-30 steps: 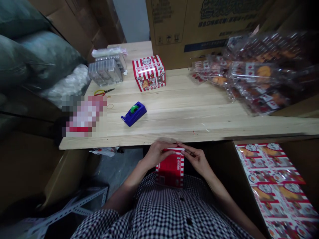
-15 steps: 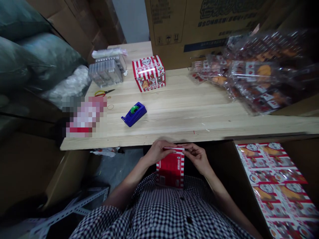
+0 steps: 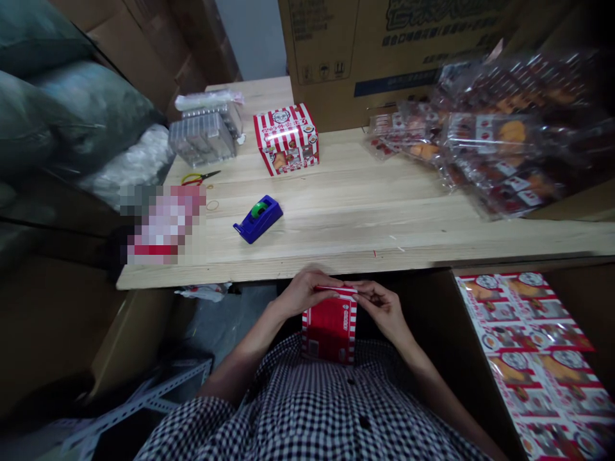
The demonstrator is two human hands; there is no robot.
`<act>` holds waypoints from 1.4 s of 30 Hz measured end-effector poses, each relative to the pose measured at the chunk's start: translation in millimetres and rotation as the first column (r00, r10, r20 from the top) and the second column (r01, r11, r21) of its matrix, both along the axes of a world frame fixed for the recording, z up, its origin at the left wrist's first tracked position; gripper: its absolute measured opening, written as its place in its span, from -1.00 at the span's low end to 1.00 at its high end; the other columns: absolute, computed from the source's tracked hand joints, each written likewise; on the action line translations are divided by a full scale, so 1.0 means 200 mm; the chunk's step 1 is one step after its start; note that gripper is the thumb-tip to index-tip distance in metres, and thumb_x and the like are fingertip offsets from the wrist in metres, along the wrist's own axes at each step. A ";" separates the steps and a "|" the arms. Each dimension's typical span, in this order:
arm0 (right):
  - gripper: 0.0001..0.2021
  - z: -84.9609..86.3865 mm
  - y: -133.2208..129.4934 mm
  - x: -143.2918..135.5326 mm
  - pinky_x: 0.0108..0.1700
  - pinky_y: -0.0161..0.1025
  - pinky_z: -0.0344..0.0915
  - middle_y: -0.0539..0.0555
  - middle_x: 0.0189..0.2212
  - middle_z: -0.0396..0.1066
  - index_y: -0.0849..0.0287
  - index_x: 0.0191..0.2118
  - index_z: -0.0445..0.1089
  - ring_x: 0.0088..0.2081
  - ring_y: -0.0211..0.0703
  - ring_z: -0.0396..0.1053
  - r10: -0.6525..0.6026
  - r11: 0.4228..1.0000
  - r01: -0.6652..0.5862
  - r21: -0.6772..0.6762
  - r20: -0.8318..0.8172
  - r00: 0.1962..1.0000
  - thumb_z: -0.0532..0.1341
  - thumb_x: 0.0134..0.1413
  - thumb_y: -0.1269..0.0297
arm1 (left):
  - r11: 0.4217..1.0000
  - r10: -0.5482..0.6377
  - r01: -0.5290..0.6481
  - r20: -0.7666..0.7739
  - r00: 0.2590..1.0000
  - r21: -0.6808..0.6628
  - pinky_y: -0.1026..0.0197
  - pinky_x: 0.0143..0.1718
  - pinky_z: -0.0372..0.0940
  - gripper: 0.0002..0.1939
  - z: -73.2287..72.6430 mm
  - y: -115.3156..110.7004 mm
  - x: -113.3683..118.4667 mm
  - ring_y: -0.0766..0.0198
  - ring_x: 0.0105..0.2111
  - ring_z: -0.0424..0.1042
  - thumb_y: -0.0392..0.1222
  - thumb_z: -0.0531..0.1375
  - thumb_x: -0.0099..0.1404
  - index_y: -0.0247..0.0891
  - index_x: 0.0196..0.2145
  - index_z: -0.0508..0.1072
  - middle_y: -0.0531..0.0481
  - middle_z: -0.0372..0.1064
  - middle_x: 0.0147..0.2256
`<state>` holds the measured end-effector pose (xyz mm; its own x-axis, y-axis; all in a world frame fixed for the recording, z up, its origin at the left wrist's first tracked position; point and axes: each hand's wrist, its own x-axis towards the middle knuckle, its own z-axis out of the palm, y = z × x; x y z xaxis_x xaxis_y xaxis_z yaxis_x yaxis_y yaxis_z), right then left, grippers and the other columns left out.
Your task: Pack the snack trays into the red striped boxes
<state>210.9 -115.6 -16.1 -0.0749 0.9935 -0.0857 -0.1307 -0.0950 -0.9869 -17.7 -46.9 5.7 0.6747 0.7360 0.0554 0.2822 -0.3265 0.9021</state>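
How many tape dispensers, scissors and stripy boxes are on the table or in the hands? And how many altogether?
Tape dispenser: 1
Scissors: 1 pair
Striped boxes: 2 (standing box, held box)
Total: 4

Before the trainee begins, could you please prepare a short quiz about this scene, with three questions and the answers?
1. What colour is the body of the tape dispenser? A) yellow B) blue C) white
2. True or false: the left hand and right hand both touch the red-and-white package.
3. Where do the scissors lie?
Key: 1. B; 2. true; 3. on the table, near its left edge.
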 end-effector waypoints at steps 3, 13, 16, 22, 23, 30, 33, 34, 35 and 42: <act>-0.88 -0.01 0.00 0.02 0.02 -0.10 0.46 0.12 -0.08 0.58 0.08 -0.28 0.53 -0.03 0.00 0.53 0.008 1.000 -0.008 -0.006 0.014 1.000 0.38 0.10 0.18 | 0.999 -0.019 0.019 -0.004 1.000 -0.025 0.11 -0.05 0.36 -0.69 -0.01 0.01 0.01 0.17 -0.11 0.53 -0.04 0.25 0.35 -0.10 0.01 0.56 -0.11 0.58 -0.10; -0.71 -0.01 0.04 -0.07 0.27 -0.06 0.27 0.06 0.22 0.36 -0.01 -0.05 0.45 0.23 -0.03 0.32 0.026 1.000 -0.029 -0.012 -0.199 0.980 0.40 0.08 0.27 | 0.974 0.147 -0.148 -0.015 0.989 -0.170 0.18 -0.18 0.37 -0.72 0.04 0.05 0.03 0.20 -0.23 0.55 0.01 0.23 0.35 -0.17 -0.12 0.62 -0.08 0.61 -0.20; -0.68 0.01 0.04 -0.08 0.32 -0.06 0.20 0.05 0.28 0.29 -0.03 0.01 0.43 0.27 -0.05 0.27 0.071 0.997 -0.072 0.004 -0.197 0.978 0.37 0.13 0.30 | 0.975 0.140 -0.144 -0.035 0.990 -0.169 0.22 -0.29 0.34 -0.71 0.06 0.06 0.04 0.25 -0.35 0.50 0.03 0.23 0.34 -0.21 -0.20 0.64 -0.04 0.59 -0.33; -0.62 0.01 0.04 -0.07 0.33 0.00 0.18 0.10 0.25 0.32 -0.02 0.09 0.36 0.25 -0.04 0.30 0.098 0.995 -0.094 0.032 -0.180 0.979 0.35 0.17 0.26 | 0.984 0.160 -0.163 -0.053 0.986 -0.073 0.26 -0.31 0.30 -0.70 0.06 0.07 0.06 0.27 -0.36 0.47 -0.01 0.18 0.39 -0.25 -0.25 0.63 -0.03 0.56 -0.37; -0.62 0.01 0.04 -0.07 0.33 0.00 0.18 0.10 0.24 0.33 -0.03 0.10 0.36 0.25 -0.04 0.30 0.102 0.995 -0.096 0.039 -0.183 0.978 0.35 0.17 0.26 | 0.986 0.152 -0.156 -0.068 0.986 -0.053 0.26 -0.30 0.30 -0.70 0.06 0.07 0.06 0.27 -0.37 0.47 -0.02 0.17 0.40 -0.25 -0.26 0.62 -0.03 0.56 -0.38; -0.54 0.01 0.04 -0.07 0.36 0.01 0.13 0.10 0.28 0.27 -0.06 0.18 0.30 0.27 -0.05 0.27 0.114 0.993 -0.108 0.044 -0.168 0.979 0.34 0.18 0.27 | 0.997 0.078 -0.075 -0.137 0.987 0.029 0.23 -0.22 0.35 -0.80 0.10 0.09 0.04 0.25 -0.29 0.54 -0.12 0.19 0.39 -0.20 -0.23 0.61 -0.04 0.60 -0.29; -0.50 0.02 0.03 -0.07 0.35 0.01 0.13 0.11 0.28 0.28 -0.05 0.20 0.30 0.27 -0.04 0.26 0.109 0.994 -0.106 0.030 -0.158 0.981 0.35 0.16 0.26 | 0.998 0.030 -0.021 -0.178 0.984 0.055 0.23 -0.20 0.35 -0.81 0.12 0.09 0.03 0.25 -0.28 0.54 -0.13 0.19 0.39 -0.20 -0.22 0.61 -0.04 0.60 -0.28; -0.49 0.02 0.03 -0.07 0.35 0.00 0.14 0.11 0.28 0.28 -0.05 0.20 0.30 0.27 -0.04 0.27 0.108 0.994 -0.106 0.026 -0.155 0.982 0.36 0.15 0.25 | 0.998 0.010 0.002 -0.190 0.982 0.063 0.22 -0.19 0.35 -0.81 0.13 0.10 0.03 0.25 -0.27 0.54 -0.13 0.19 0.39 -0.19 -0.22 0.61 -0.04 0.60 -0.27; -0.48 0.02 0.03 -0.07 0.34 0.00 0.15 0.11 0.29 0.27 -0.06 0.21 0.30 0.27 -0.04 0.28 0.110 0.994 -0.108 0.022 -0.153 0.982 0.36 0.15 0.25 | 0.997 -0.010 0.024 -0.201 0.980 0.069 0.22 -0.18 0.35 -0.81 0.14 0.11 0.03 0.24 -0.26 0.54 -0.13 0.19 0.39 -0.20 -0.22 0.61 -0.05 0.60 -0.27; -0.66 0.02 0.03 -0.07 0.34 0.02 0.14 0.09 0.33 0.20 0.00 0.03 0.41 0.29 0.01 0.24 0.096 0.995 -0.097 -0.001 -0.162 0.982 0.37 0.13 0.20 | 0.992 -0.098 0.108 -0.143 0.985 0.062 0.21 -0.14 0.33 -0.83 0.18 0.15 0.06 0.24 -0.19 0.53 -0.24 0.18 0.37 -0.16 -0.16 0.59 -0.03 0.58 -0.18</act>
<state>197.0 -110.0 -12.2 -0.1838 0.9802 -0.0738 -0.2780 -0.1239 -0.9526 -6.4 -16.1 41.5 0.7512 0.6601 0.0040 0.3655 -0.4209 0.8302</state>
